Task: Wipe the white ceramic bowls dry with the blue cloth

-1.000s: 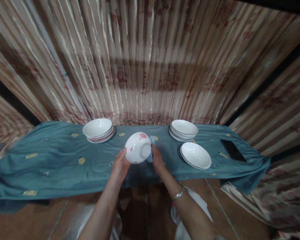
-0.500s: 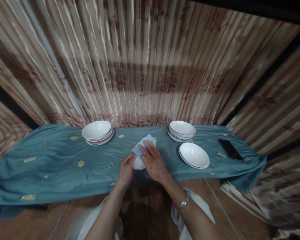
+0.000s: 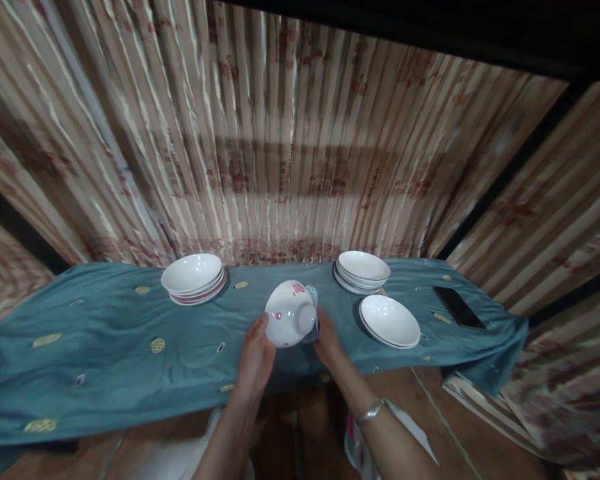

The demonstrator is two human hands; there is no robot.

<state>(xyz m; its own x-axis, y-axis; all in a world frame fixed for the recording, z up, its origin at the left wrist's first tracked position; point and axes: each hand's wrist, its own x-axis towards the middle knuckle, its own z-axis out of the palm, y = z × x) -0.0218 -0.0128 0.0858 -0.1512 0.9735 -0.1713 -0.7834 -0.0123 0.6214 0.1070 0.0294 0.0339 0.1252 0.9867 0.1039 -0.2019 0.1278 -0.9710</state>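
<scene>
The bowl [image 3: 286, 317] has turned base-out over the desk [image 3: 185, 360]; the left hand [image 3: 258, 348] clamps its left edge, likely to steady it while the right hand [image 3: 329, 341] grips the cloth [image 3: 313, 335] opposite.

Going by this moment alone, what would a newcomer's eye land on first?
Probably the white bowl with red marks, tilted foot-out at the centre, gripped by the left hand while the right hand holds a bluish rag at its side. Next, the white dishes on the teal cloth: one stack at left, two at right. Behind it all rises the tall, pleated curtain.
</scene>
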